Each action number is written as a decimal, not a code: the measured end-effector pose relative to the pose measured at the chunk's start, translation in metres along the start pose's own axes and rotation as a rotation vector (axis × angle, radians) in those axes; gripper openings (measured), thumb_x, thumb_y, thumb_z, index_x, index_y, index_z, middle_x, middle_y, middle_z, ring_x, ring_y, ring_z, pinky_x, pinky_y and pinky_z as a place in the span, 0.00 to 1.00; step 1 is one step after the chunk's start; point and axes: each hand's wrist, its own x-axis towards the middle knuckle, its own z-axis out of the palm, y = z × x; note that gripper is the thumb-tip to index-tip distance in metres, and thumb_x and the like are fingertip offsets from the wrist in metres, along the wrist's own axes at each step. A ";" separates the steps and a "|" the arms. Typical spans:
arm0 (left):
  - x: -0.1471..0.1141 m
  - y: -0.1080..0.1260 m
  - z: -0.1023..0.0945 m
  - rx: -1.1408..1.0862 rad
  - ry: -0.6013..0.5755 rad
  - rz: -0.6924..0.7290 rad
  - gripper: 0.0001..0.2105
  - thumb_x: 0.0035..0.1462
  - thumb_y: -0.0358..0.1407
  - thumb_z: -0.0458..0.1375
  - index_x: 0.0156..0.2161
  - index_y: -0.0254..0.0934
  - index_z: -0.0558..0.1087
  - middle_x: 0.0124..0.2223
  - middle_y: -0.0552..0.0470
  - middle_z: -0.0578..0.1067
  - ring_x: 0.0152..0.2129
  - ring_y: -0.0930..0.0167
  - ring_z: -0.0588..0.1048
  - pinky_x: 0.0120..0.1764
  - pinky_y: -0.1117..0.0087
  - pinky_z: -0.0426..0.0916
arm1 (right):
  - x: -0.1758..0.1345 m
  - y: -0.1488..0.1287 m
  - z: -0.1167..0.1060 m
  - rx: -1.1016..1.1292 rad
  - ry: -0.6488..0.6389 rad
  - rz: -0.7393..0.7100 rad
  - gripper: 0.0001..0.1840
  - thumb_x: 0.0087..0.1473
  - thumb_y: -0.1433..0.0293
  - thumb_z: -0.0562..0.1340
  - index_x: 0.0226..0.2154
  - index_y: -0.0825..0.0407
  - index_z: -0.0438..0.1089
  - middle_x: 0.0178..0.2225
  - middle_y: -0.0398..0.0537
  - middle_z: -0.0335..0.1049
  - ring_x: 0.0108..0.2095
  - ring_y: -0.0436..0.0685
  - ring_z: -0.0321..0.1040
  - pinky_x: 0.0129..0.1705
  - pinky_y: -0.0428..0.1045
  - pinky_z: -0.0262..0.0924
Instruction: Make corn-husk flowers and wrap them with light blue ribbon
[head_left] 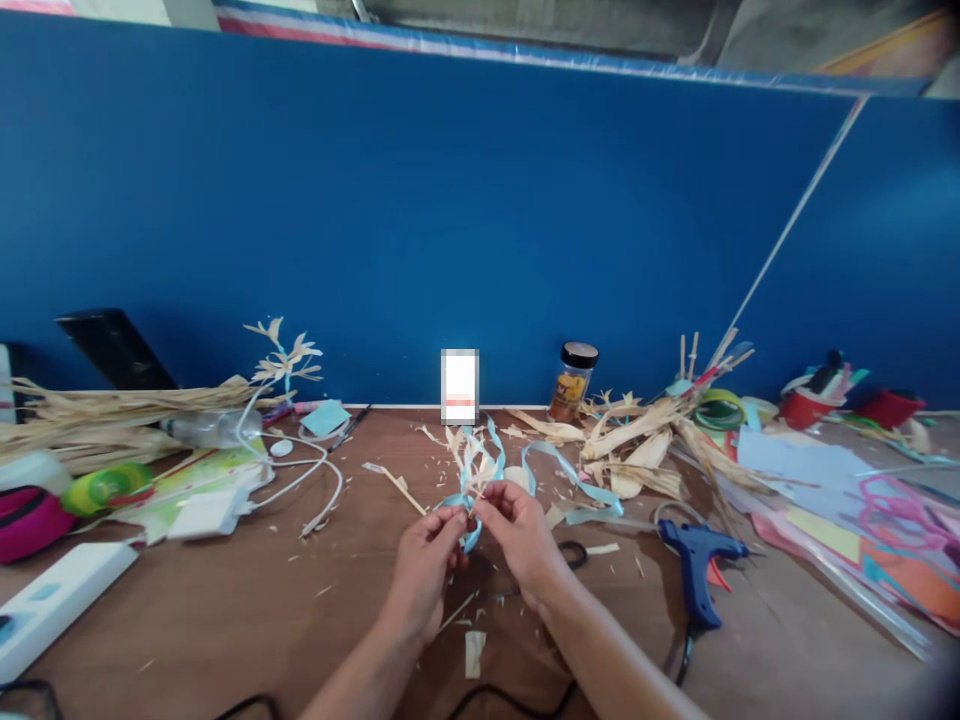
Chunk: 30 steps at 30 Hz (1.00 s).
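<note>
The left hand [427, 565] and the right hand [521, 540] meet at the middle of the table [300, 630], thumbs and fingers pinched on a small bundle [471, 465] of pale husk and light blue ribbon [496, 450]. The fingers cover its lower part, so the exact grip and any knot are hard to make out; a bit of blue shows below, between the hands. The bundle's upper part fans out just beyond the fingertips.

Behind the right wrist a black loop [574, 553] pokes out, the rest of it hidden. Husk scraps lie around, with a pale piece [475, 655] nearer the wearer, between the forearms. A thin stick [405, 490] lies just beyond the left hand.

More curled ribbon lies beyond the right hand, running towards a heap of husks [637, 460]. Right of that hand, well apart, is a blue glue gun [694, 570], its cord running out of sight below. Farther right are paper sheets [787, 460] and a red cup [807, 408].

Past the bundle stands a white block [460, 380], blurred into squares and unreadable, and a tilted jar [574, 388] near the blue partition [450, 200].

On the left are a white cable [330, 485], an adapter [208, 512], a husk flower [289, 358] and a power strip [71, 600] cut off by the edge.
</note>
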 end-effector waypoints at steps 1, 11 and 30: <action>0.000 0.000 0.000 0.007 -0.002 -0.004 0.11 0.40 0.38 0.62 0.29 0.33 0.73 0.21 0.57 0.69 0.12 0.82 0.58 0.18 0.80 0.58 | 0.000 0.000 -0.001 -0.007 -0.001 0.001 0.08 0.41 0.70 0.64 0.26 0.54 0.64 0.21 0.38 0.65 0.23 0.48 0.62 0.29 0.45 0.56; -0.002 0.002 0.001 -0.004 -0.035 0.008 0.11 0.40 0.41 0.62 0.27 0.35 0.72 0.16 0.62 0.61 0.11 0.82 0.54 0.17 0.80 0.56 | -0.002 0.003 0.000 -0.029 -0.022 0.027 0.07 0.41 0.70 0.63 0.26 0.53 0.64 0.21 0.39 0.65 0.23 0.49 0.62 0.28 0.45 0.56; -0.001 0.002 -0.002 0.014 -0.078 -0.009 0.11 0.40 0.39 0.63 0.29 0.34 0.73 0.17 0.61 0.60 0.13 0.82 0.54 0.17 0.81 0.56 | -0.002 0.005 0.001 -0.020 0.006 -0.012 0.09 0.40 0.67 0.63 0.25 0.52 0.63 0.21 0.39 0.64 0.24 0.51 0.62 0.30 0.46 0.57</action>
